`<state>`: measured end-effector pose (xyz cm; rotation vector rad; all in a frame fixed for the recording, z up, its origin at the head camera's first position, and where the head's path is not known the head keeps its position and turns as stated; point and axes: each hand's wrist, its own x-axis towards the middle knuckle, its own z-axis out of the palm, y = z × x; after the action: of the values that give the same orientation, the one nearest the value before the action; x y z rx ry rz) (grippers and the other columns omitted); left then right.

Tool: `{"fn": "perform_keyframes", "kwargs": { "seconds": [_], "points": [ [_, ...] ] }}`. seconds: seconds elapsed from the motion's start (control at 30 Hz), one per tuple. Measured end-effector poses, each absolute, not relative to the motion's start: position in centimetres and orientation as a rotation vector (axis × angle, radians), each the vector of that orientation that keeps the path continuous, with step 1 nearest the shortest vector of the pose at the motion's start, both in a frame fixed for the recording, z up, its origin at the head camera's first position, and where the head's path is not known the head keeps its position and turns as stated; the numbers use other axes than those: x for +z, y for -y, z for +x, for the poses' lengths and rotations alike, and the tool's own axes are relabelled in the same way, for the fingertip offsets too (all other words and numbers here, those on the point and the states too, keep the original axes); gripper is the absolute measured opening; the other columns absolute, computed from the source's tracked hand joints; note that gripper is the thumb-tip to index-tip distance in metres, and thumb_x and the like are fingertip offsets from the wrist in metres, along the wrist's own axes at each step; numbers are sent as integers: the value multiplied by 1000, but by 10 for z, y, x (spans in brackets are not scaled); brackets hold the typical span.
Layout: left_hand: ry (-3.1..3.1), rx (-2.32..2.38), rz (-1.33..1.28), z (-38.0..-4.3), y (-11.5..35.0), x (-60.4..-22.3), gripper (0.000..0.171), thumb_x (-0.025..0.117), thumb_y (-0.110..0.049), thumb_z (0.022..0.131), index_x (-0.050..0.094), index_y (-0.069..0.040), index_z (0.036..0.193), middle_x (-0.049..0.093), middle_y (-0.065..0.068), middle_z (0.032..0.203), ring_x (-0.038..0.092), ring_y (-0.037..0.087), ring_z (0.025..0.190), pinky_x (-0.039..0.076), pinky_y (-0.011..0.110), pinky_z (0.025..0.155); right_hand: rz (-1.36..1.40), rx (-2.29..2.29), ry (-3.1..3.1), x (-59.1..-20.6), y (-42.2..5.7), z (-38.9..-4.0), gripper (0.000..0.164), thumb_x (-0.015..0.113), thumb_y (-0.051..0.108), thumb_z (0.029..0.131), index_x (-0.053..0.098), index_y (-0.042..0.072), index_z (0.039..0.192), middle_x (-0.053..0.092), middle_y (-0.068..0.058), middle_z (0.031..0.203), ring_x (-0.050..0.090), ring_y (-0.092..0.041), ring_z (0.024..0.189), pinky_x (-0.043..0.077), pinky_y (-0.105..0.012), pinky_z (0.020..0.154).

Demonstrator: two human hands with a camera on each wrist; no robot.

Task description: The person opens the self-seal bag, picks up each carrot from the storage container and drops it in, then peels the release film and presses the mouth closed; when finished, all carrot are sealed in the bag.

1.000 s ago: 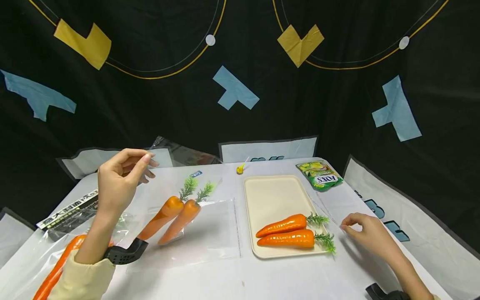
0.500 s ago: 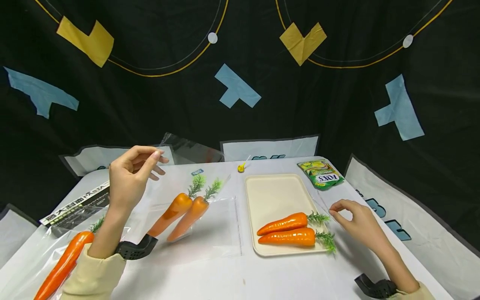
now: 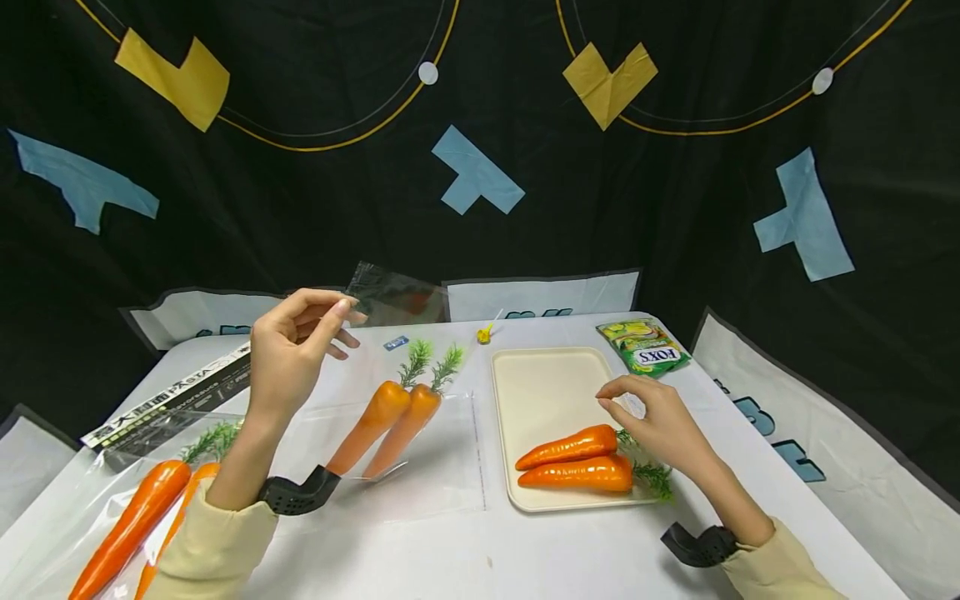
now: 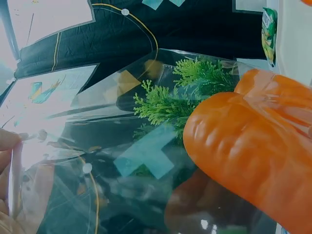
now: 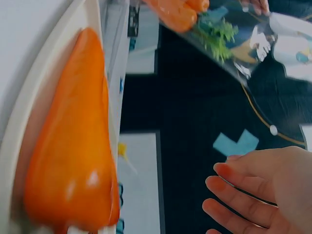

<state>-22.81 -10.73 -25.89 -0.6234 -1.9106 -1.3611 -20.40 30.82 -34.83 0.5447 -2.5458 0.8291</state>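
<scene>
My left hand [image 3: 288, 346] pinches the upper edge of a clear plastic bag [image 4: 112, 107], raised over the table. Two orange carrots with green tops hang in it; the nearer carrot [image 3: 375, 421] overlaps the other. In the left wrist view the bagged carrot [image 4: 243, 141] looks large. My right hand [image 3: 660, 417] hovers at the right side of a cream tray [image 3: 551, 375], thumb and fingers bent, nothing visible between them. On the tray two carrots lie side by side, the front carrot [image 3: 577, 475] nearer me. My right hand partly hides their leafy tops.
Another clear bag with carrots [image 3: 131, 525] lies at the left, partly behind my left sleeve. Near it is a black-and-white pasta packet [image 3: 180, 392]. A green FOX'S packet [image 3: 643, 346] and a small yellow object [image 3: 483, 335] sit toward the back. Flat clear plastic [image 3: 450, 483] lies centrally.
My left hand has moved right with the bagged carrots. My right hand has moved left from beside the tray to over its right side. The tray and its carrots stay put.
</scene>
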Motion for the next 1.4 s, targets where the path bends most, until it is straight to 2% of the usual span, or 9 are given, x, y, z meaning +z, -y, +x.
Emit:
{"fn": "perform_keyframes", "kwargs": {
  "seconds": [0.17, 0.43, 0.63, 0.83, 1.0, 1.17, 1.4],
  "points": [
    [1902, -1372, -654, -230, 98, -258, 14, 62, -8, 94, 68, 0, 103, 71, 10, 86, 66, 12, 60, 54, 22, 55, 633, 878, 2538, -345, -283, -214, 11, 69, 15, 90, 71, 10, 100, 69, 2, 98, 63, -20, 98, 52, -43, 87],
    [1872, -1456, -677, -229, 83, -257, 13, 62, -10, 94, 69, -1, 102, 72, 13, 86, 66, 14, 59, 54, 25, 54, 706, 1062, 2489, -339, -242, -234, 16, 67, 23, 92, 71, 13, 105, 70, 6, 99, 63, -14, 99, 50, -40, 89],
    [1860, -1499, -702, -230, 73, -258, 13, 62, -10, 94, 69, -2, 102, 72, 12, 86, 66, 14, 59, 55, 27, 54, 654, 1343, 2418, -338, -223, -246, 29, 64, 29, 94, 68, 13, 118, 69, 0, 109, 65, -17, 99, 51, -40, 90],
    [1845, -1537, -751, -231, 67, -261, 11, 62, -9, 94, 69, -2, 100, 72, 12, 85, 66, 16, 58, 54, 27, 51, 649, 1684, 2390, -344, -217, -257, 35, 62, 24, 95, 62, 12, 128, 66, -7, 117, 64, -21, 103, 50, -39, 94],
    [1877, -1526, -740, -232, 68, -265, 12, 62, -11, 95, 69, -4, 101, 72, 10, 86, 66, 16, 59, 55, 28, 52, 608, 1850, 2317, -345, -212, -260, 28, 63, 21, 95, 66, 6, 119, 69, -8, 110, 65, -22, 98, 49, -37, 94],
    [1883, -1513, -730, -231, 78, -266, 13, 62, -10, 95, 68, -2, 102, 72, 12, 88, 68, 16, 62, 56, 29, 55, 562, 1807, 2233, -341, -209, -256, 23, 65, 20, 94, 70, 3, 107, 71, -9, 98, 65, -20, 93, 49, -35, 94],
    [1906, -1441, -696, -229, 102, -269, 15, 61, -5, 94, 67, 2, 105, 72, 14, 96, 71, 12, 75, 57, 27, 66, 605, 1668, 2085, -322, -204, -241, 14, 63, 6, 93, 69, -2, 103, 71, -15, 96, 67, -21, 90, 51, -30, 90]
  ]
}}
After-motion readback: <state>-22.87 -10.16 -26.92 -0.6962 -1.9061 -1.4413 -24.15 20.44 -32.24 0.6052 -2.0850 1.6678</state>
